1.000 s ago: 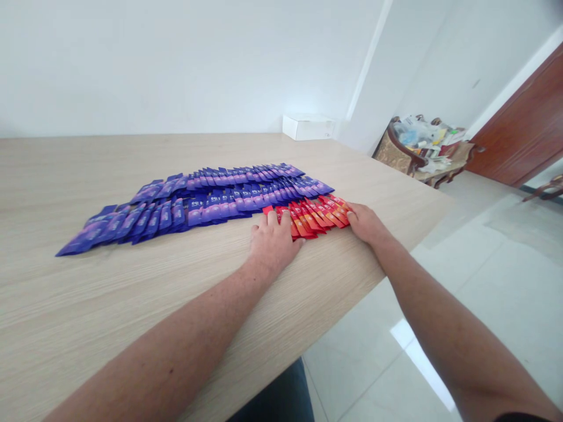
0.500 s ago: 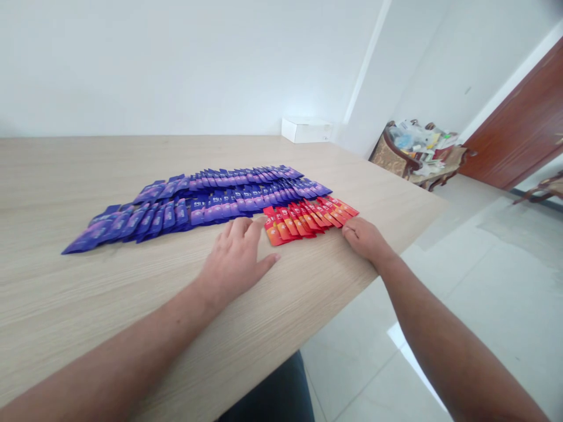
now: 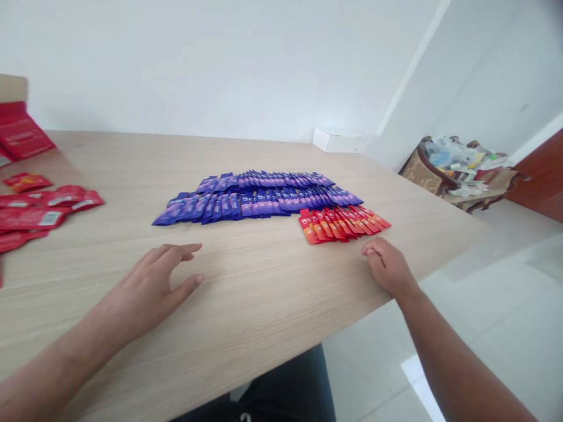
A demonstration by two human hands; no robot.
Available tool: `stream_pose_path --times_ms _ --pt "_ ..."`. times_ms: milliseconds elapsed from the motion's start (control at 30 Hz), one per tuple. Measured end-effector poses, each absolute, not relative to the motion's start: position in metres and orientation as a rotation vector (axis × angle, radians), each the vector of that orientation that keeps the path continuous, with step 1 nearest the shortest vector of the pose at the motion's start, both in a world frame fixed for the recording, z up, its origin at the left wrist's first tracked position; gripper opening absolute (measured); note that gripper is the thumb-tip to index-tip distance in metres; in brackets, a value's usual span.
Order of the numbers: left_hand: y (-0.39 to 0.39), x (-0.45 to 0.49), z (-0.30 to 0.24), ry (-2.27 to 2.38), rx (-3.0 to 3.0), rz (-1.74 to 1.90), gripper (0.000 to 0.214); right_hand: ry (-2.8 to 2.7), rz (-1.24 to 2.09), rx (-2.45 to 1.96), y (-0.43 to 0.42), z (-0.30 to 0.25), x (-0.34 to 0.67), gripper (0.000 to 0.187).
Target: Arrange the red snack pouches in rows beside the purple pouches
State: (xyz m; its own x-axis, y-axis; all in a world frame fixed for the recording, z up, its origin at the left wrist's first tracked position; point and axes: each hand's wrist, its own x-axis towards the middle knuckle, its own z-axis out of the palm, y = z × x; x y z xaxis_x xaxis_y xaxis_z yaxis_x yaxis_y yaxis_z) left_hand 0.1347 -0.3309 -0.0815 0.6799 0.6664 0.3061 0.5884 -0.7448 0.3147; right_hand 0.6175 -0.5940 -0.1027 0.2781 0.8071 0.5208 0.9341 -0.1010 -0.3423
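Observation:
My left hand (image 3: 153,287) hovers over the table's left part, thumb and fingers apart, holding nothing. Close to the table's front right edge rests my right hand (image 3: 387,264), curled into a fist with no object showing in it. Just beyond that fist, a row of overlapping red-orange sachets (image 3: 341,224) is fanned out. Behind and to the left of them lie two overlapping rows of blue-purple sachets (image 3: 264,202). A loose pile of red sachets (image 3: 39,217) is at the far left, beyond my left hand and apart from it.
An open red cardboard box (image 3: 24,135) stands at the back left, cut off by the view's edge. Against the wall sits a small white box (image 3: 336,141). Past the table's right side is a chair (image 3: 422,167) piled with bags and packets.
The view has swung left, bringing the red pile and red box into sight. My left hand has moved left, away from the red-orange row. My right fist stays near that row.

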Motion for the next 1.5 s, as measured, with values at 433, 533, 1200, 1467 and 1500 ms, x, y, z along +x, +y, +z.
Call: stream_pose_path --times_ms 433,533,1200,1467,1500 --pt "-0.285 0.022 -0.052 1.208 2.677 0.738 0.034 -2.024 0.174 -1.386 -0.443 -0.080 0.395 0.024" --pt "-0.272 -0.016 -0.053 1.293 2.675 0.744 0.033 -2.070 0.261 -1.324 -0.408 -0.077 0.354 0.027" --pt "-0.071 -0.104 -0.020 2.000 2.547 0.573 0.059 -2.149 0.337 -1.184 -0.375 -0.120 0.296 0.033" --pt "-0.016 -0.036 -0.046 1.975 2.488 0.315 0.074 -2.090 0.386 -1.188 -0.372 -0.116 0.296 0.036" --pt "-0.012 -0.032 -0.053 1.999 2.455 0.274 0.075 -2.084 0.400 -1.193 -0.372 -0.116 0.296 0.036"
